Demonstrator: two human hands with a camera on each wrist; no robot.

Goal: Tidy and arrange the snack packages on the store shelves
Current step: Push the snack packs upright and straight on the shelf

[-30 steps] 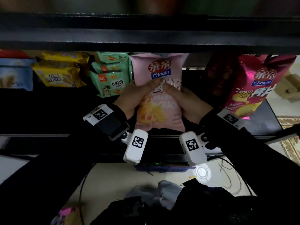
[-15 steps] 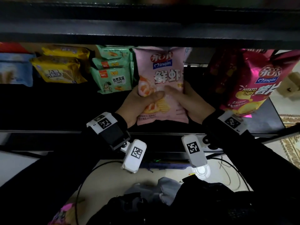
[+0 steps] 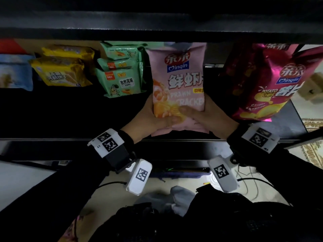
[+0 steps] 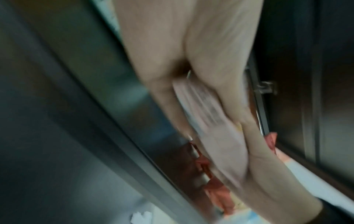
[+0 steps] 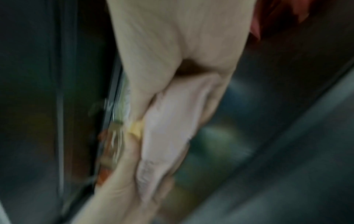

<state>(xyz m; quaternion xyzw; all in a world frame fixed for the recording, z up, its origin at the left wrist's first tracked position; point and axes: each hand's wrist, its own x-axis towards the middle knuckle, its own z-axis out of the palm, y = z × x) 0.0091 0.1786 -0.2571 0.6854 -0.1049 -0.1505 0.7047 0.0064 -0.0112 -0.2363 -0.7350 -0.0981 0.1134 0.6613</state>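
Dark metal store shelf (image 3: 52,119) stocked: magenta foil potato chip bag (image 3: 272,88) right, green biscuit packs (image 3: 120,81) left. Pale pink prawn cracker bag (image 3: 178,84) held upright between them, lower corners gripped by left hand (image 3: 148,119) and right hand (image 3: 209,117), thumbs on front. Step judged: bag being seated in gap; release needed next. Wrist views blurred; pinch of bag edge shown, labels only in head view.
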